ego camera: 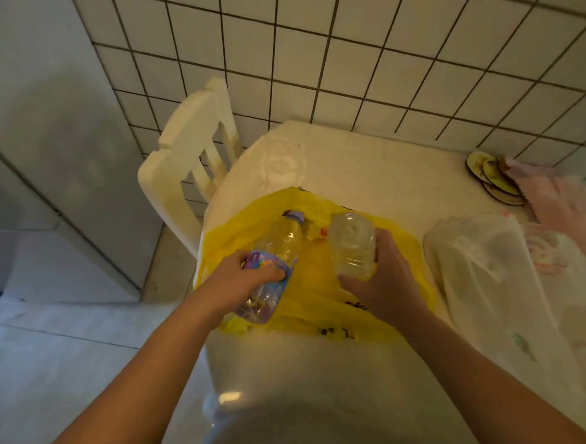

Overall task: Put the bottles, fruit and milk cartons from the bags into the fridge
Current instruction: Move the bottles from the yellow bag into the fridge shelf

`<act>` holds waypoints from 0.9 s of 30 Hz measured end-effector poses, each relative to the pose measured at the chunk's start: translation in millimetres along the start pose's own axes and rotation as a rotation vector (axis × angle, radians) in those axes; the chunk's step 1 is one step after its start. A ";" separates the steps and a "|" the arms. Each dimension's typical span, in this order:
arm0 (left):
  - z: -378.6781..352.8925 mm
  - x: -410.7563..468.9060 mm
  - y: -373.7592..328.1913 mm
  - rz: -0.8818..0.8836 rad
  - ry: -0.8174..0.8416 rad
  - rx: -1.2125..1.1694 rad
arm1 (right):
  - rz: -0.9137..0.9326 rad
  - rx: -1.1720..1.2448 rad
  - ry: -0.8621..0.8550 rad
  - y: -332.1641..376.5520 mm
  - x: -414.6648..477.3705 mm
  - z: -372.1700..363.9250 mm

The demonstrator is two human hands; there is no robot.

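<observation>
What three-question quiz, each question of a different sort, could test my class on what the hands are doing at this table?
1. True or false: the left hand grips the labelled bottle.
2. Which bag are both bottles held over? A white, B yellow, C black.
3. Fill in: the right hand grips a clear ___.
Key: 1 true; 2 B, the yellow bag; 3 bottle, the clear bottle.

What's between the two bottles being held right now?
Head view: only the yellow bag lies between the labelled bottle in the left hand and the clear bottle in the right hand, with something small and unclear at its mouth.
</observation>
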State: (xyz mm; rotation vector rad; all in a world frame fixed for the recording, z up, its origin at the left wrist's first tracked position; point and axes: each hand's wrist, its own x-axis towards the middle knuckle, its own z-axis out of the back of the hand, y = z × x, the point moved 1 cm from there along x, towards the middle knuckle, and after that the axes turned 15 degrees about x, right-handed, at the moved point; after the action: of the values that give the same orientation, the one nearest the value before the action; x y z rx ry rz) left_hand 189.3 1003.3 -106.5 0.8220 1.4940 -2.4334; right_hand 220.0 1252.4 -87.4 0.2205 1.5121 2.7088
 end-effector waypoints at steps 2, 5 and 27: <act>-5.2 -17.9 6.3 0.003 0.018 -0.024 | -0.009 0.209 -0.044 11.0 -18.2 3.4; -14.9 -45.9 17.8 -0.001 0.040 -0.077 | -0.084 0.553 -0.061 14.0 -45.9 9.5; -46.6 -302.2 222.5 0.380 -0.112 -0.546 | -0.798 0.937 -0.107 -1.9 -284.5 -74.4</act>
State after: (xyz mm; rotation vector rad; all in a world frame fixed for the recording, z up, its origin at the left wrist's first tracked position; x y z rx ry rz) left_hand 550.5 894.5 -132.4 0.7463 1.6589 -1.6579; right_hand 491.1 1163.1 -158.2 -0.1920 2.1018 1.2725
